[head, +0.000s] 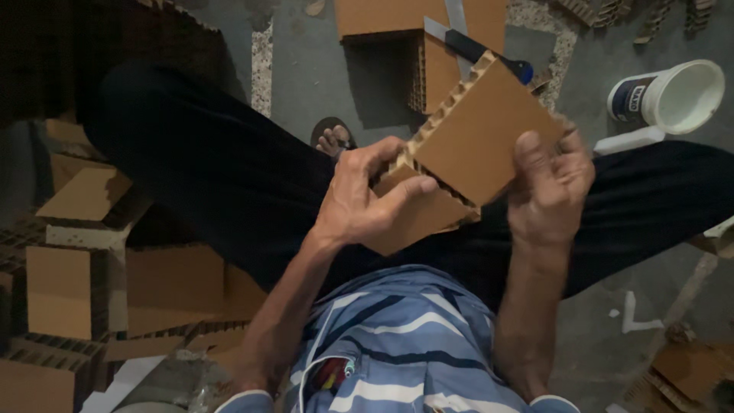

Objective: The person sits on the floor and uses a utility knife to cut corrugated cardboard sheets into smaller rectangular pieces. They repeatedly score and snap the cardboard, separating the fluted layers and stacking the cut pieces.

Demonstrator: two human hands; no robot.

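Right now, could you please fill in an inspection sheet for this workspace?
Surface: grey concrete floor, person seated on it.
Job's things: two brown honeycomb cardboard pieces, upper cardboard piece set edge-on against lower cardboard piece, held over the lap.
Clutter: cardboard blocks stacked at one side; cardboard sheet ahead; utility knife with blue handle; white tub lying on its side.
Grippers: left hand grips the lower piece; right hand grips the upper piece's corner.
Cables: thin white cord on the striped shirt.
Surroundings: dim light; cardboard scraps about.
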